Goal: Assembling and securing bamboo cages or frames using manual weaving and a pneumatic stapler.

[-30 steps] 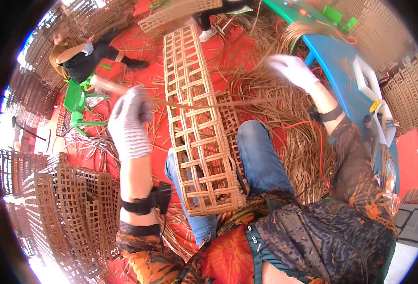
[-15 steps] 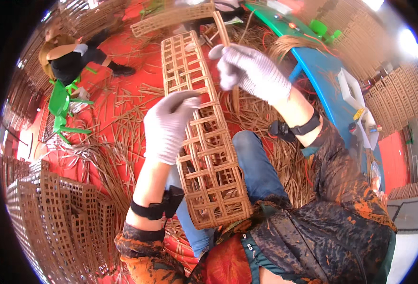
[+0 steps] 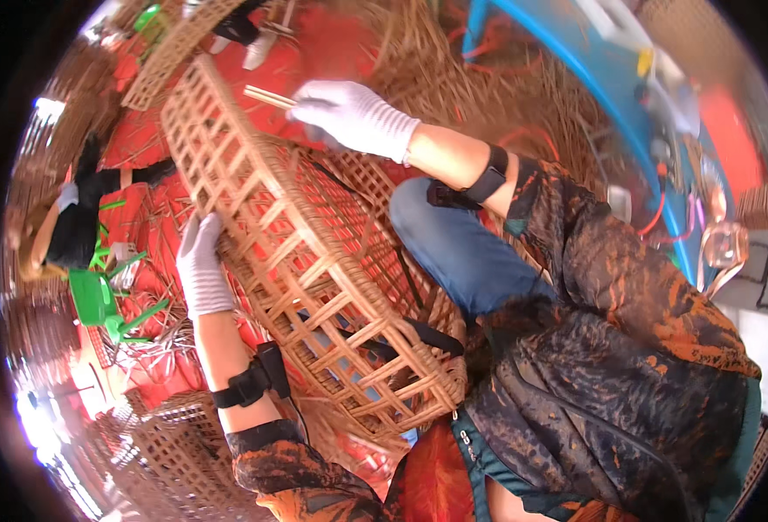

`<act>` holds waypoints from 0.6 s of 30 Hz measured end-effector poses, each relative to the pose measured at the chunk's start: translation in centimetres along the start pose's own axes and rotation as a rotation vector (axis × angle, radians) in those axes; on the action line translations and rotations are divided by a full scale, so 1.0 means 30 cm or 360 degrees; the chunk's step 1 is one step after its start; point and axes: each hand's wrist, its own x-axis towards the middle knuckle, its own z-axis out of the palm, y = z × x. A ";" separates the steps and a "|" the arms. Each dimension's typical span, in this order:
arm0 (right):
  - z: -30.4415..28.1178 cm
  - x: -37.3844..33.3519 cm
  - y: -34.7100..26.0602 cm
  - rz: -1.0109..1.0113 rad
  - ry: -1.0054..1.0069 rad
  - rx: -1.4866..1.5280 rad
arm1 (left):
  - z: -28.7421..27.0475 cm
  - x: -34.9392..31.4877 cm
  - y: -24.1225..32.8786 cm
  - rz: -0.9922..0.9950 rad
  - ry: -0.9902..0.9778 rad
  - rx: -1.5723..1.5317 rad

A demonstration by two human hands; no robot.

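Observation:
A long woven basket (image 3: 304, 224) with open lattice sides leans across my lap, its far end pointing up and left. Its hollow inside shows on the right side. My left hand (image 3: 201, 268), in a white glove, grips the basket's left edge about midway along, with some fingers hidden behind the lattice. My right hand (image 3: 349, 119), gloved too, is closed around pale woven-material strips (image 3: 269, 97), whose ends stick out to the left above the basket. The right hand appears apart from the basket.
Loose strips (image 3: 454, 96) cover the red floor on the far side. A blue table (image 3: 567, 61) curves along the right. To the left are a green chair (image 3: 93, 296) and a seated person (image 3: 75, 213). Another lattice piece (image 3: 158, 70) lies at the far left; stacked lattice work (image 3: 171, 452) stands lower left.
The basket has tipped and swung its far end left, exposing its inside. My left hand went from above the lattice to its left edge. The view has turned right.

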 end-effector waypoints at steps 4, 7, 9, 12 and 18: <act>-0.014 -0.116 0.064 0.0462 0.0215 0.0301 | -0.052 0.021 -0.010 -0.0206 -0.0170 -0.0270; -0.029 -0.196 0.133 0.0807 0.0253 0.0555 | -0.141 0.029 -0.005 -0.0369 -0.0179 -0.0285; -0.039 -0.250 0.164 0.0910 0.0272 0.0633 | -0.186 0.039 -0.008 -0.0380 -0.0165 -0.0259; -0.032 -0.302 0.151 0.0913 0.0329 0.0667 | -0.262 0.057 -0.020 -0.0404 -0.0153 -0.0265; -0.063 -0.303 0.132 0.0935 0.0364 0.0797 | -0.304 0.063 -0.021 -0.0374 -0.0317 -0.0292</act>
